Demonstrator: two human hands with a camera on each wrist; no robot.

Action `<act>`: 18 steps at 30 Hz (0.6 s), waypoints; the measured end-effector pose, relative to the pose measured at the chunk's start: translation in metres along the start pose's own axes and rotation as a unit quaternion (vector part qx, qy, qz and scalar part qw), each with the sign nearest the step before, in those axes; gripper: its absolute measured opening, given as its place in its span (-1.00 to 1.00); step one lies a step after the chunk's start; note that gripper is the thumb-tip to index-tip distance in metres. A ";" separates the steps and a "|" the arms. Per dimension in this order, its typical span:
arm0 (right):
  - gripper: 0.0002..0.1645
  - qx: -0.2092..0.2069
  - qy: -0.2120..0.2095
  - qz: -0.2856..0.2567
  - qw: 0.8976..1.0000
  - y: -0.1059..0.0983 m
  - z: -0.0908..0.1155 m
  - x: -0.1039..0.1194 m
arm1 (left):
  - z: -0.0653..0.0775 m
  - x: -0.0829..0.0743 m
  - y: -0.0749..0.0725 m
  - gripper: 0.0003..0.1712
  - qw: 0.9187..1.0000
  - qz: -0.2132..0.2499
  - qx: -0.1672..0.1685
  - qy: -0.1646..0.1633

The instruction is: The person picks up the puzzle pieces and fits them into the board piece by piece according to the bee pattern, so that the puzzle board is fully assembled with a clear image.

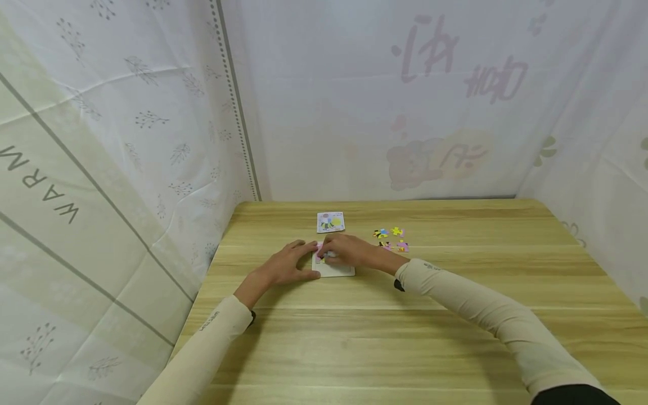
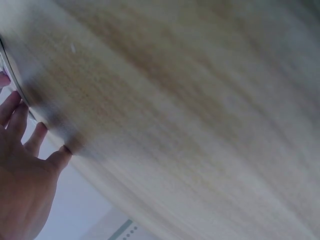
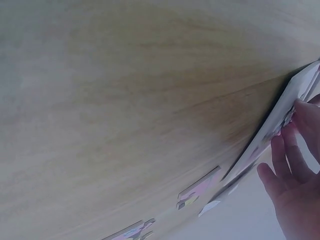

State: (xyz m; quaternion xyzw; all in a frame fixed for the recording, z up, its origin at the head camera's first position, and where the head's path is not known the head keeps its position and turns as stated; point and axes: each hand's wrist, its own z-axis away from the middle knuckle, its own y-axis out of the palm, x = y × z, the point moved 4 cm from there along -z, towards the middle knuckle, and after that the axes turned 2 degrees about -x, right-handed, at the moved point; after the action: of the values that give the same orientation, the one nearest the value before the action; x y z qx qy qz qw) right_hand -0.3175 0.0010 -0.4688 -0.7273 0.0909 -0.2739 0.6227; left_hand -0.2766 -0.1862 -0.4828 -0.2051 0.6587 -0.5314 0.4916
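Observation:
A small white puzzle board (image 1: 336,271) lies flat on the table, with pink and dark pieces (image 1: 321,259) in its upper left part. At its left edge rests my left hand (image 1: 288,265), thumb and fingers spread, fingertips right at the rim. My right hand (image 1: 348,250) reaches over the board from the right, its fingers bent down to the surface. Seen from the right wrist, thumb and fingertips pinch a small puzzle piece (image 3: 289,117) low over the board. Most of that piece is hidden by the fingers.
Behind the board lies a square picture card (image 1: 331,223) with a bee-like design. Several loose puzzle pieces (image 1: 397,231) in yellow, pink and blue are grouped to the right. The wooden table (image 1: 354,349) ends at a white patterned curtain (image 1: 324,124) at the back.

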 end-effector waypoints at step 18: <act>-0.68 -0.018 -0.027 0.013 0.999 0.001 0.005 -0.002 | -0.001 0.000 -0.001 0.03 1.000 0.007 0.002 -0.001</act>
State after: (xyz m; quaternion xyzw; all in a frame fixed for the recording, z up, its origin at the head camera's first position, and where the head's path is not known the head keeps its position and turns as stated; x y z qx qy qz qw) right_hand -0.3164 0.0055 -0.4708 -0.7445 0.0881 -0.2441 0.6152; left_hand -0.2772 -0.1862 -0.4822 -0.2000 0.6588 -0.5291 0.4960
